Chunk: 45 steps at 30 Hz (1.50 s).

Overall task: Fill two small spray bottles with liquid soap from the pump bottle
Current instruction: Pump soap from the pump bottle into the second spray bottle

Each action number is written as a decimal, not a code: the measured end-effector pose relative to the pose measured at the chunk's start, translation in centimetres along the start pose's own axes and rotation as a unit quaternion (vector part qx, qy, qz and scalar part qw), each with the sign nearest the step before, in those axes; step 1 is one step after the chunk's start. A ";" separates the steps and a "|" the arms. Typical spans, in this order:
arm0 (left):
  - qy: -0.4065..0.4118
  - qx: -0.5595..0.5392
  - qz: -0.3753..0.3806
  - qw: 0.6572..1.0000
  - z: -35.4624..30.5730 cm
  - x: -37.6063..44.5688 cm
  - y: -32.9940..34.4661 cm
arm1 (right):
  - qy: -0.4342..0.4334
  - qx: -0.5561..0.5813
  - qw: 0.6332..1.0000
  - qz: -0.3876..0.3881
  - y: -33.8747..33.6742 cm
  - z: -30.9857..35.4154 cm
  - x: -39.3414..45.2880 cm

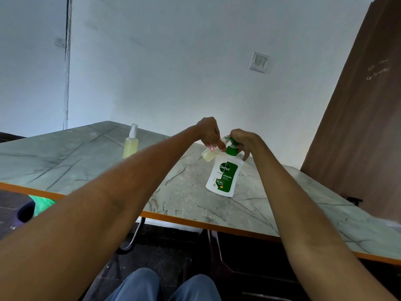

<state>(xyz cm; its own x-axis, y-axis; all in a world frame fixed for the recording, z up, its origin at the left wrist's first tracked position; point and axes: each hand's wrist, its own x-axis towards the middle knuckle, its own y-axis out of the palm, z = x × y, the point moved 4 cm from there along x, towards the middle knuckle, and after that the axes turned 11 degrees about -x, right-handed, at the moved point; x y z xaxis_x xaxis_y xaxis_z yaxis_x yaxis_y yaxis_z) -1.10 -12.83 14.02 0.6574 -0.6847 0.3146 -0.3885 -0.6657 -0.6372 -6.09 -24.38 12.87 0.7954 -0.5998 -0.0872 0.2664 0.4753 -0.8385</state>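
Two hands at the pump bottle [223, 174] on the surface [186, 192]: left hand [209, 132] pinching tilted small spray bottle [210, 154] at nozzle, right hand [243, 142] fingers curled over pump; second spray bottle [130, 144] upright, well apart

We saw a table [65, 161] with a pale green marble-patterned top and an orange edge. On it stood a white pump bottle [223, 177] with a green label, and well to its left a small capped spray bottle [130, 144] holding yellowish liquid.
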 end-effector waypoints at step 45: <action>-0.010 0.014 0.010 1.000 0.1 0.1 0.1 | -0.015 -0.002 1.000 -0.010 0.1 0.3 -2.2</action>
<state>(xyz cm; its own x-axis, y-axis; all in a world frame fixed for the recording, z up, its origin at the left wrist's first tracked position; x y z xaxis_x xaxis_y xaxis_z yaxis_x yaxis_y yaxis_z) -0.97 -12.96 13.91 0.6623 -0.6915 0.2885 -0.3834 -0.6436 -0.6625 -7.61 -22.79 13.11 0.8057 -0.5898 -0.0545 0.2804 0.4608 -0.8421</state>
